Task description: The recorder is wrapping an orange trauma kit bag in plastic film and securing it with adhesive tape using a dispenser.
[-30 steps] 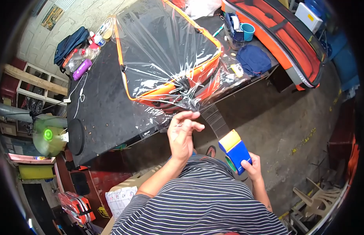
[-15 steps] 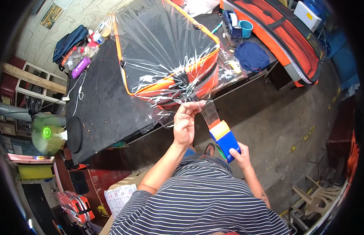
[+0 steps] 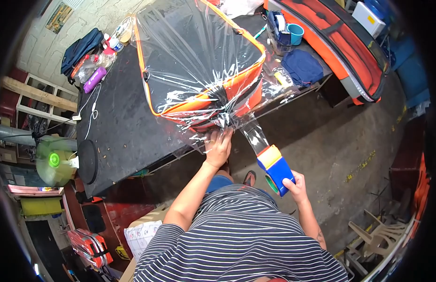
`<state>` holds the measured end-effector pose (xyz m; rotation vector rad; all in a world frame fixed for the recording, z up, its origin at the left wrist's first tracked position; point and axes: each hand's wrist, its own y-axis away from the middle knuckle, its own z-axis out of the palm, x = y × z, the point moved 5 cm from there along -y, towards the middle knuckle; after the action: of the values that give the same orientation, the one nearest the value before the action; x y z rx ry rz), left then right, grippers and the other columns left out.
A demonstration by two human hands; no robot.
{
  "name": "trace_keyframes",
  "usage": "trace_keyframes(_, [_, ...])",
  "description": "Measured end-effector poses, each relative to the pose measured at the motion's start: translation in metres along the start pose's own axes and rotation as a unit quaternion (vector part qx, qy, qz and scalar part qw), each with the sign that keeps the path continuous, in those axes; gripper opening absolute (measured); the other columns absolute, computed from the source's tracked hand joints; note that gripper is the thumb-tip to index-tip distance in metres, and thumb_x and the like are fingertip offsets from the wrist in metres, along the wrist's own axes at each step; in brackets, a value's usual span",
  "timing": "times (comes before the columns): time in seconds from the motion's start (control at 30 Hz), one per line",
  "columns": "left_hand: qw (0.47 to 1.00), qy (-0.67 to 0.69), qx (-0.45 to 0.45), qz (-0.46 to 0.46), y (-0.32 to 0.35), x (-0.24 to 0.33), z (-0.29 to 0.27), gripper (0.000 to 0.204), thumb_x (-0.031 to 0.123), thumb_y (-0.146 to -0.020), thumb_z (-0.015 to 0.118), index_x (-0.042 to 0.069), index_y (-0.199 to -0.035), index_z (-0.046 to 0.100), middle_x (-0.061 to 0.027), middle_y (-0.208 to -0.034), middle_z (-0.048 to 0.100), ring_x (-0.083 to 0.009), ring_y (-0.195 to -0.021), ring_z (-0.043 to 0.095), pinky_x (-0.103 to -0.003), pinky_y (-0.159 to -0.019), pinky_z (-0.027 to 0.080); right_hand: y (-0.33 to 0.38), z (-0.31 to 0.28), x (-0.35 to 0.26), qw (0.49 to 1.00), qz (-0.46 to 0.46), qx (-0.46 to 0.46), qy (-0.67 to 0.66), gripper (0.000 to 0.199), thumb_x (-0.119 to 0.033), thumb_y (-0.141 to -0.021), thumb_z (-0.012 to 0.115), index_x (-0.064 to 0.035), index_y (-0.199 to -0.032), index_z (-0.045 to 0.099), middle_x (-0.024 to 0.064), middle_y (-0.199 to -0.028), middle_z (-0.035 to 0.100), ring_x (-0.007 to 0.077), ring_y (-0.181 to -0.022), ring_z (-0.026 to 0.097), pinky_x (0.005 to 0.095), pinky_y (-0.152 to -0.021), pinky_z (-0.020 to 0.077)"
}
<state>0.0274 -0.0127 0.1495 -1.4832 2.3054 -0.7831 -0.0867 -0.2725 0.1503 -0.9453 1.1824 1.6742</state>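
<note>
A black bag with orange edging [image 3: 201,44], wrapped in clear plastic film [image 3: 180,75], stands on the dark table. The film is gathered into a bunch [image 3: 222,117] at the bag's near side. My left hand [image 3: 219,146] lies against the film just below that bunch, its fingers stretched out. My right hand [image 3: 297,187] grips a blue tape dispenser [image 3: 278,173] with a yellow-orange front. From the dispenser a strip of clear tape [image 3: 254,133] runs taut up to the gathered film. Where exactly the strip sticks is hard to make out.
On the black table [image 3: 117,122] lie a purple pouch [image 3: 95,80], a white cable and a round black disc [image 3: 88,161]. Farther right are navy cloth [image 3: 302,66], a teal cup [image 3: 296,34] and an open orange bag [image 3: 330,42]. A green fan [image 3: 54,160] stands left.
My left hand has left the tape strip and moved down-left, its fingers now flat on the film. My right hand has drawn the dispenser slightly right and down, and the strip looks longer.
</note>
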Motion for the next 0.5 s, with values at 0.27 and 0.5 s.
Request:
trace_keyframes(0.27, [0.996, -0.030, -0.008, 0.087, -0.014, -0.015, 0.007, 0.039, 0.013, -0.078, 0.055, 0.015, -0.116, 0.063, 0.0026, -0.093, 0.063, -0.0142, -0.080, 0.058, -0.037, -0.072, 0.040, -0.031, 0.004, 0.021, 0.996, -0.065, 0.020, 0.059, 0.041, -0.031, -0.082, 0.066, 0.0053, -0.101, 0.060, 0.0065, -0.075, 0.063, 0.0109, -0.056, 0.060, 0.0229, -0.051, 0.0494])
trace_keyframes(0.5, [0.977, -0.001, -0.185, -0.101, -0.068, -0.056, -0.004, 0.031, 0.007, -0.082, 0.050, 0.015, -0.103, 0.071, -0.0132, -0.088, 0.057, -0.0287, -0.080, 0.061, -0.044, -0.084, 0.041, -0.044, 0.038, -0.021, 0.999, -0.037, -0.015, -0.029, 0.030, -0.028, -0.084, 0.067, 0.0009, -0.091, 0.062, 0.0031, -0.075, 0.063, 0.0070, -0.064, 0.057, 0.0218, -0.058, 0.0465])
